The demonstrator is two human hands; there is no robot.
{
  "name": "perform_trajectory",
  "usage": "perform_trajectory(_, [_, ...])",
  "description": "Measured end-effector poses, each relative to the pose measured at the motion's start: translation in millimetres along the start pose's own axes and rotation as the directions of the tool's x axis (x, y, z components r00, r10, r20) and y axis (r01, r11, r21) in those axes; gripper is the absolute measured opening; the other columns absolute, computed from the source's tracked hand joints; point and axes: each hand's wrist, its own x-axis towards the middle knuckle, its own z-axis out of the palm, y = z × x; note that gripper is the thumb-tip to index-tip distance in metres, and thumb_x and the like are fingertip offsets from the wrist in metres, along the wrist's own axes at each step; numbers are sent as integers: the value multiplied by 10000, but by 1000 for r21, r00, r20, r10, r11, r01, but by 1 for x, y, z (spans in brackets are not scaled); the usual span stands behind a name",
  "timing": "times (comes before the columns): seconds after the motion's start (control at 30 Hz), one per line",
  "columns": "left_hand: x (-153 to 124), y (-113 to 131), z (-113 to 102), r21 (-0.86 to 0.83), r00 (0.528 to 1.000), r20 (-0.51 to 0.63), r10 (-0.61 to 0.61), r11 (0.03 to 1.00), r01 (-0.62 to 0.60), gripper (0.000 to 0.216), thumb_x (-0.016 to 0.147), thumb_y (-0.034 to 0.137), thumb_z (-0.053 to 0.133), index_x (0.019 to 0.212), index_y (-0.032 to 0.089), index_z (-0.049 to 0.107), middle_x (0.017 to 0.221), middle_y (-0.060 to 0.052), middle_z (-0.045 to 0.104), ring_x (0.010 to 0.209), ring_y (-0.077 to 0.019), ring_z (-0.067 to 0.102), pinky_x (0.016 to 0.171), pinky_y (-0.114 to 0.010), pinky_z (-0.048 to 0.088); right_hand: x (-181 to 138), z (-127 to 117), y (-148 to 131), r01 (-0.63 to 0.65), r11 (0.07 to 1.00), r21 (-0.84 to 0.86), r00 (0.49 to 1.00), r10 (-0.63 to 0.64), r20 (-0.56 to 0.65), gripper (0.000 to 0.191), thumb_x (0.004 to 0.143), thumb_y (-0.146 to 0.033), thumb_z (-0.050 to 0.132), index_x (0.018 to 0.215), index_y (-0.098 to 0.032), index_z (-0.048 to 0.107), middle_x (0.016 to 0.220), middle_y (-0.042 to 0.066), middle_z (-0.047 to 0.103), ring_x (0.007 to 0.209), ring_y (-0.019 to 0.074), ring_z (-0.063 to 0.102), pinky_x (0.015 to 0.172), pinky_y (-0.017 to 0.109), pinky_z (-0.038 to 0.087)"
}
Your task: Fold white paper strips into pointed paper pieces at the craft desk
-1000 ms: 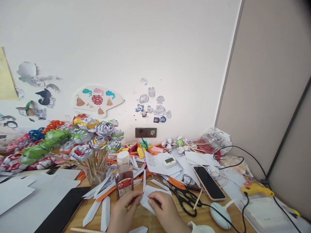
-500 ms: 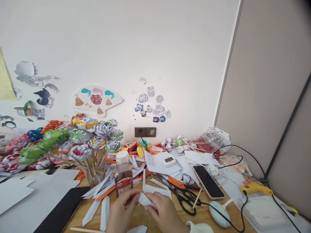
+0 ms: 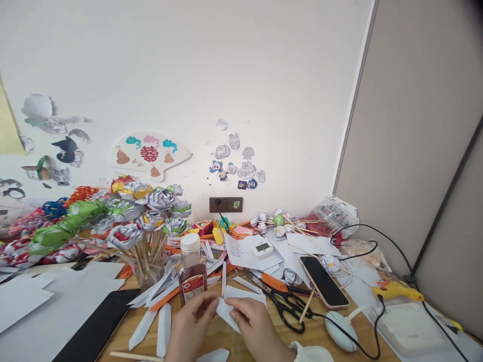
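Note:
Between my two hands, low in the middle of the head view, is a small piece of white folded paper (image 3: 227,314). My left hand (image 3: 196,319) pinches its left end between thumb and fingers. My right hand (image 3: 253,318) grips its upper right edge, thumb below and fingers on top. Just behind my left hand stands a bottle (image 3: 192,274) with a white cap and a red label. A white sheet (image 3: 247,295) lies behind my right hand, and black-handled scissors (image 3: 289,306) rest to the right of it.
Paper flowers on sticks (image 3: 132,221) fill the left back. White and orange folded strips (image 3: 162,291) litter the table, with a black tablet-like slab (image 3: 98,327) at left. A phone (image 3: 324,281), a pale mouse-shaped device (image 3: 340,331) and a yellow glue gun (image 3: 398,293) with cables lie right.
The right thumb and fingers have shifted slightly on the white paper, so more of it shows, slanting down to the right. The left hand has barely moved.

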Motion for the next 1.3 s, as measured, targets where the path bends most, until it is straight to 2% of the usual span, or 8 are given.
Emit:
perform_trajectory(0.53, [2,-6,0,39,1000,25,15,999,-16,186,655,353,585,732,194,644,724,-24,705,674,-186,642,610,-230,528,-3,1,0,-3,1000,-1,1000,3,19,266,785,-105,487,1011,-173,610,989,70,646,912,196,579,816,300,439])
perform_trajectory(0.87, [3,7,-1,41,1000,20,-19,999,18,192,612,340,597,717,190,656,713,-34,723,667,-198,655,601,-241,533,-3,0,-3,4,1000,21,999,-5,32,269,792,-119,467,1012,-188,606,987,65,646,910,200,578,816,311,439])
perform_trajectory(1.07, [1,6,-2,87,998,36,41,995,-44,154,649,332,577,665,189,634,650,-13,697,633,-182,637,584,-226,512,-4,2,-1,-43,998,37,999,43,9,265,779,-129,479,1004,-186,608,981,69,643,908,207,571,810,318,431])
perform_trajectory(1.17, [1,4,-2,112,998,36,50,992,-54,144,668,319,565,676,189,628,659,-11,690,641,-179,632,595,-227,505,-4,4,2,-78,995,61,997,78,4,278,766,-132,484,1011,-184,602,917,68,644,827,200,579,734,296,449])
perform_trajectory(1.3, [0,2,-2,147,995,53,87,985,-94,135,692,302,545,686,196,628,684,-14,688,668,-181,631,619,-239,500,-2,8,5,-143,987,70,989,141,32,295,738,-122,480,1006,-169,592,690,20,589,604,151,530,564,233,420])
